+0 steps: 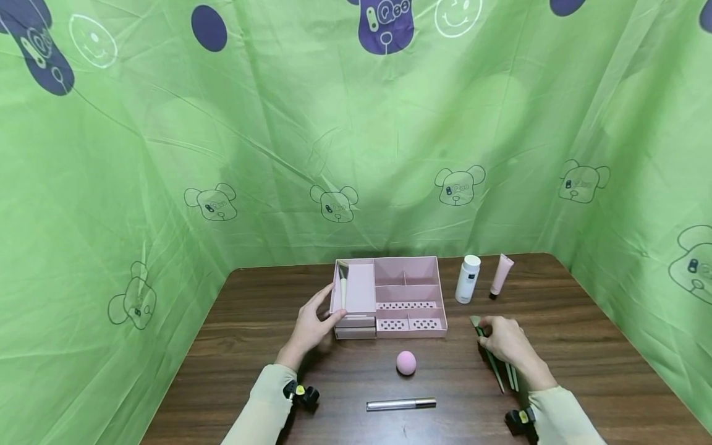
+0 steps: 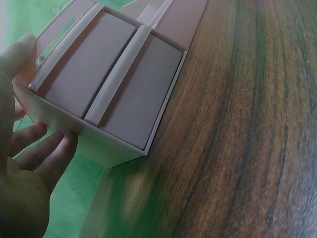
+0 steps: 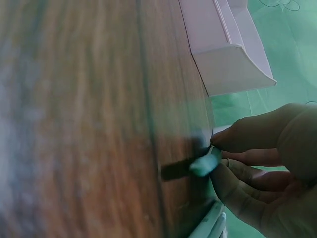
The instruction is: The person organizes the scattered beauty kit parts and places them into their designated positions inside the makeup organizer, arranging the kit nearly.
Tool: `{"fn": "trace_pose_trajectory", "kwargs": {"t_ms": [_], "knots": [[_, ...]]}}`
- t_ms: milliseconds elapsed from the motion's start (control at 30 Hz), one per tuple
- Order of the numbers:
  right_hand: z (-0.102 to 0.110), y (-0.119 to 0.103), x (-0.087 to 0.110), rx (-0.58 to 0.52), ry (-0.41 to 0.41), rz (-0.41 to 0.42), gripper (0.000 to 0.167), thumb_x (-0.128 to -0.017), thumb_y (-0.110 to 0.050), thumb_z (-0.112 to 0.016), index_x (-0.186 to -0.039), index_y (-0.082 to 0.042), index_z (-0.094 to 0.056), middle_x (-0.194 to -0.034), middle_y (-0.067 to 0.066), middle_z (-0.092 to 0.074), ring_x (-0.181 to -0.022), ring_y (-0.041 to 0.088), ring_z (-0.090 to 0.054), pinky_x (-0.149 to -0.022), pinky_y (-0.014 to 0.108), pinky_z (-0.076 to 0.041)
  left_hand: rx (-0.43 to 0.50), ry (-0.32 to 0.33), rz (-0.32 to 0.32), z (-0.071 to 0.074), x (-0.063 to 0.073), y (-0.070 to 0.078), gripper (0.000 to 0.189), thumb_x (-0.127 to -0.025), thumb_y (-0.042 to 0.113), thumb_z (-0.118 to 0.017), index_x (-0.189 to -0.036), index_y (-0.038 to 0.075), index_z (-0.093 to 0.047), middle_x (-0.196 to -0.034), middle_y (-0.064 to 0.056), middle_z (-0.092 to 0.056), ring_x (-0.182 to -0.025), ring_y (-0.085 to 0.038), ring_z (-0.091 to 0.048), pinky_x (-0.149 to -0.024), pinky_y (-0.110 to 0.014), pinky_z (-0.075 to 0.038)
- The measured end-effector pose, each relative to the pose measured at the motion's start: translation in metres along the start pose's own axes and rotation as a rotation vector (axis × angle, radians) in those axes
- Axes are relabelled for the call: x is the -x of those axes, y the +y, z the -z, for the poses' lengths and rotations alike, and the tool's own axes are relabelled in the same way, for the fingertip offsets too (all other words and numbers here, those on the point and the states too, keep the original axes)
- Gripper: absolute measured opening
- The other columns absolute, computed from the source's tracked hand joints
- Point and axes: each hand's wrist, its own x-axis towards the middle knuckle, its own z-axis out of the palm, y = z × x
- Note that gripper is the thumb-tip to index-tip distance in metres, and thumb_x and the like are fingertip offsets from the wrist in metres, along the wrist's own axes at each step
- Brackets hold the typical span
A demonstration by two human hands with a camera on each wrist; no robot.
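A pink desktop organizer [image 1: 410,278] with compartments and two small drawers [image 2: 136,94] stands at the back of the table. My left hand [image 1: 311,324] holds its left front corner, thumb at the upper edge and fingers against the side wall. A pale-handled makeup brush [image 1: 343,290] lies in the organizer's top left tray. On the right, my right hand [image 1: 505,340] pinches a green makeup brush [image 1: 492,364] between thumb and fingers, its head toward the back. More green brush handles [image 1: 512,377] lie beneath that hand, their heads hidden. The right wrist view shows the pinched handle end [image 3: 205,163] close up.
A white bottle [image 1: 468,281] with a white cap and a pink tube [image 1: 501,277] stand right of the organizer. In front of it are a round pink makeup sponge [image 1: 406,363] and a silver pen-like tube [image 1: 400,404]. Green printed cloth [image 1: 356,136] surrounds the wooden table.
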Motion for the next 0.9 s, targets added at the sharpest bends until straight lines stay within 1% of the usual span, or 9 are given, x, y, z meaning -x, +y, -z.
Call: {"fn": "trace_pose_trajectory", "kwargs": {"t_ms": [167,367,467,700,900], "knots": [[-0.0011,0.0006,-0.0016,0.002,0.006,0.002,0.024,-0.074,-0.013,-0.076,-0.096,-0.005,-0.071,-0.078,0.004,-0.069,-0.075,0.03,-0.065,-0.062,0.049,-0.051,0.007,0.002,-0.002,0.0005,0.0003,-0.0003,0.068,-0.084,0.011,-0.077,-0.141,-0.007,-0.044,-0.137,-0.031,-0.051,-0.119,-0.043,-0.057,-0.096,-0.049,-0.053],[-0.0024,0.0014,-0.0025,0.002,-0.006,-0.006,0.027,-0.07,-0.011,-0.074,-0.096,-0.005,-0.07,-0.076,0.003,-0.068,-0.072,0.029,-0.063,-0.06,0.049,-0.049,-0.024,0.015,-0.003,0.0005,0.0008,0.001,0.068,-0.084,0.012,-0.077,-0.141,-0.005,-0.045,-0.139,-0.029,-0.05,-0.119,-0.042,-0.057,-0.096,-0.049,-0.053],[-0.0027,0.0017,-0.0012,-0.006,-0.004,-0.011,0.028,-0.069,-0.011,-0.074,-0.096,-0.005,-0.07,-0.077,0.003,-0.069,-0.073,0.029,-0.064,-0.061,0.049,-0.049,-0.031,0.012,-0.003,0.0005,0.001,0.0019,0.068,-0.084,0.012,-0.077,-0.142,-0.005,-0.045,-0.14,-0.029,-0.049,-0.119,-0.043,-0.056,-0.096,-0.05,-0.053],[-0.0006,0.0024,0.001,-0.045,0.021,-0.018,0.03,-0.068,-0.011,-0.073,-0.098,-0.004,-0.071,-0.081,0.005,-0.071,-0.076,0.03,-0.065,-0.062,0.046,-0.052,-0.037,0.013,0.0,-0.0008,0.0015,0.0027,0.068,-0.084,0.012,-0.077,-0.141,-0.005,-0.045,-0.14,-0.029,-0.049,-0.12,-0.045,-0.055,-0.096,-0.051,-0.053],[0.0009,0.0024,-0.001,-0.077,0.057,-0.027,0.031,-0.07,-0.011,-0.073,-0.1,-0.005,-0.071,-0.082,0.004,-0.071,-0.075,0.026,-0.065,-0.06,0.043,-0.052,-0.017,0.011,-0.006,-0.001,0.0009,0.0016,0.068,-0.084,0.01,-0.077,-0.141,-0.006,-0.045,-0.139,-0.031,-0.049,-0.119,-0.045,-0.055,-0.097,-0.049,-0.052]]}}
